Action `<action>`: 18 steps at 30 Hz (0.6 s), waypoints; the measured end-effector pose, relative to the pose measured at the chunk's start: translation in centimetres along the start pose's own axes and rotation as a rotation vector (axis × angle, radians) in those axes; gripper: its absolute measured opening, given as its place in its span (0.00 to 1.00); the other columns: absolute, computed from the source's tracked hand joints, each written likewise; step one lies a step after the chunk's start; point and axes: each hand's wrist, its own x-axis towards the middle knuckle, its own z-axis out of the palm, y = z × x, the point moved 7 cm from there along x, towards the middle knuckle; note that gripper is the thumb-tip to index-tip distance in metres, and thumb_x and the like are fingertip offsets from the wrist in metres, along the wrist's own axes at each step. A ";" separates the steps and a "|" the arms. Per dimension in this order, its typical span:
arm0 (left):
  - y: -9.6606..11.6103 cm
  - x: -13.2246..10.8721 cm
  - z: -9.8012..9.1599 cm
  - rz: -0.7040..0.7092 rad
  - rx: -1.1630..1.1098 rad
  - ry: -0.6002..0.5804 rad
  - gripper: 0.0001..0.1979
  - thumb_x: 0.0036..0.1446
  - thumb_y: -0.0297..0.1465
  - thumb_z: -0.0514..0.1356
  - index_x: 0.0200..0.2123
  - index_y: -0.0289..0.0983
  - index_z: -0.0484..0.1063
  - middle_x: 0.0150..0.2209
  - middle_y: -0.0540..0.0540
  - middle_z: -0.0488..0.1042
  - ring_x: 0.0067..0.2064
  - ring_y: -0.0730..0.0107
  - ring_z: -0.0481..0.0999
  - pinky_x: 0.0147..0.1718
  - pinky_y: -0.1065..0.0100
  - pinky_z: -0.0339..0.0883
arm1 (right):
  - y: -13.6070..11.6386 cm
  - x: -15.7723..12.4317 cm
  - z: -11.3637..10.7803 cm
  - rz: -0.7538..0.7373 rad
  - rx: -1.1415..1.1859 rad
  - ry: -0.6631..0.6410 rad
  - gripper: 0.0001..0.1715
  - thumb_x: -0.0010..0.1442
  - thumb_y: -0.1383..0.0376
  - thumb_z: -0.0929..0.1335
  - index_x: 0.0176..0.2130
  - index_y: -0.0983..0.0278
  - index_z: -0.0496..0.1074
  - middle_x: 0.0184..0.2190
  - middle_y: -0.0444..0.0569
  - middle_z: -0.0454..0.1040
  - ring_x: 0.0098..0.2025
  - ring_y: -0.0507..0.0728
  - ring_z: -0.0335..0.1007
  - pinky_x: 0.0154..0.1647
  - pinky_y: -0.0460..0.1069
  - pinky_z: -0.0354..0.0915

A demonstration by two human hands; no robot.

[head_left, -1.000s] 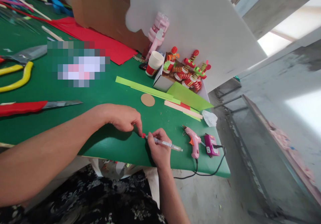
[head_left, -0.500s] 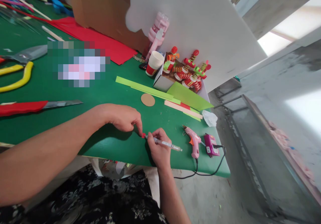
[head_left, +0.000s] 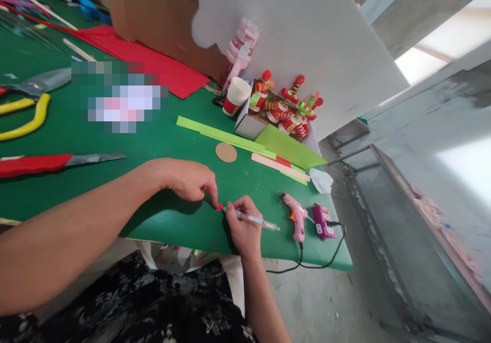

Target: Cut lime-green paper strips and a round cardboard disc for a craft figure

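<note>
My right hand is closed around a slim clear pen, its tip at a tiny red piece on the green table. From the other side my left hand reaches in, index finger bent down onto the edge of that red piece, the remaining fingers curled under. The piece looks like paper, but its exact shape is too small to tell. Behind the hands lies a round brown cardboard disc. Light green paper strips stretch beyond the disc.
Right of my hands are a pink glue gun and a purple power socket, with cables over the edge. A box of paper-cup figures, stacked cups and red sheets stand behind. A red-handled knife and pliers lie left.
Almost nothing differs. The pen's rear end has shifted very slightly right; both hands keep their places at the red piece.
</note>
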 end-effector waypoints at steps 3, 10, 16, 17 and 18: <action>0.0 0.0 0.0 -0.001 -0.002 -0.001 0.32 0.45 0.21 0.53 0.49 0.54 0.79 0.31 0.49 0.82 0.28 0.67 0.71 0.27 0.70 0.57 | 0.0 0.0 0.0 0.000 -0.002 -0.003 0.15 0.56 0.58 0.66 0.23 0.60 0.61 0.17 0.37 0.60 0.20 0.49 0.52 0.22 0.44 0.52; 0.2 0.0 -0.1 0.000 0.005 0.007 0.32 0.44 0.21 0.54 0.49 0.53 0.79 0.31 0.49 0.82 0.29 0.68 0.71 0.27 0.71 0.57 | 0.0 0.0 0.1 0.013 -0.014 -0.017 0.15 0.56 0.58 0.66 0.22 0.59 0.60 0.17 0.37 0.60 0.20 0.49 0.53 0.22 0.44 0.52; 0.2 0.0 -0.1 0.015 0.019 0.010 0.32 0.44 0.20 0.53 0.49 0.53 0.79 0.28 0.50 0.80 0.26 0.69 0.68 0.25 0.71 0.56 | 0.0 0.1 0.1 0.011 -0.014 -0.016 0.15 0.56 0.58 0.66 0.23 0.59 0.61 0.17 0.37 0.61 0.20 0.49 0.53 0.22 0.45 0.52; 0.2 0.0 -0.1 0.014 0.018 0.009 0.33 0.44 0.20 0.53 0.49 0.53 0.79 0.28 0.50 0.80 0.26 0.69 0.68 0.25 0.71 0.56 | 0.0 0.1 0.1 0.011 -0.012 -0.013 0.14 0.56 0.59 0.66 0.22 0.60 0.61 0.17 0.37 0.61 0.20 0.49 0.53 0.22 0.45 0.52; 0.2 0.1 0.0 0.017 0.015 0.008 0.33 0.44 0.20 0.54 0.49 0.54 0.79 0.28 0.50 0.80 0.26 0.69 0.68 0.25 0.71 0.56 | 0.0 0.1 0.1 0.011 -0.007 -0.013 0.14 0.56 0.59 0.66 0.22 0.60 0.61 0.17 0.37 0.61 0.20 0.49 0.53 0.22 0.45 0.52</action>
